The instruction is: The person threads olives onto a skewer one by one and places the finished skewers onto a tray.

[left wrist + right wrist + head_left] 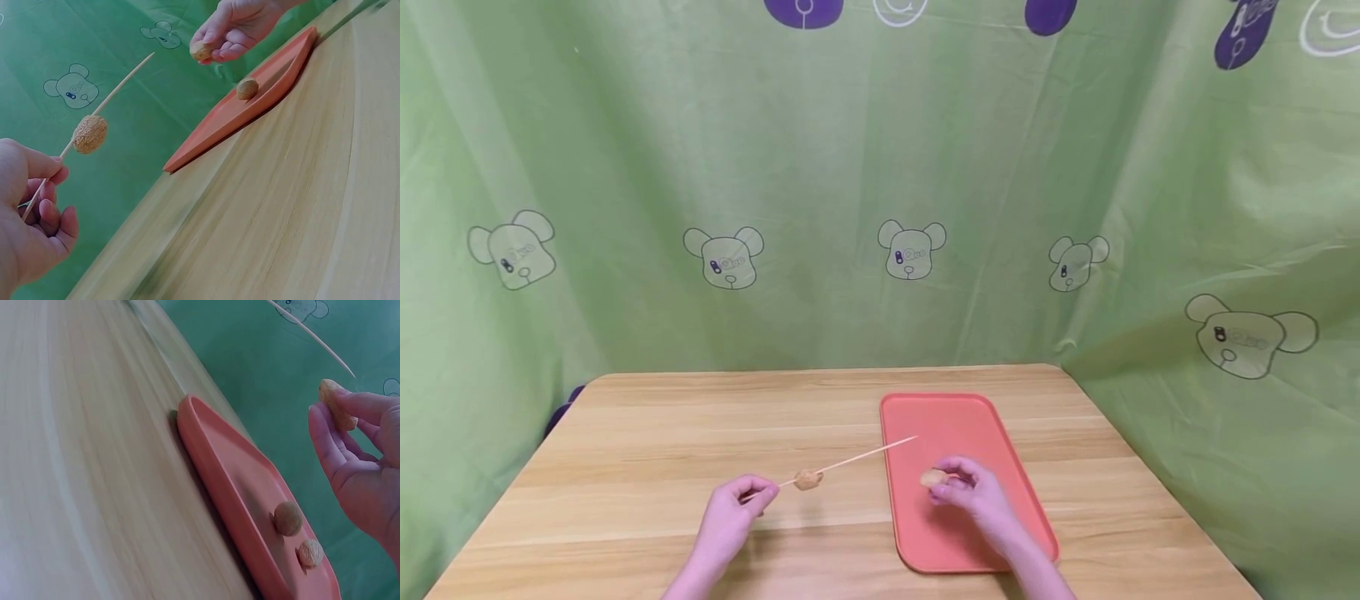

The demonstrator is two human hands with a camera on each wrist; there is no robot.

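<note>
My left hand pinches a thin wooden skewer near its lower end. One wrinkled brown food ball is threaded on it, a little beyond the fingertips, and the bare pointed tip extends toward the right. Between thumb and fingers my right hand holds a second brown ball, raised over the red tray. That ball is apart from the skewer tip. Two more balls, a darker one and a paler one, lie on the tray; in the head view my right hand and forearm hide them.
Under the tray is a wooden table, and the tray lies on its right half. A green curtain printed with bear heads hangs behind the table and along both sides.
</note>
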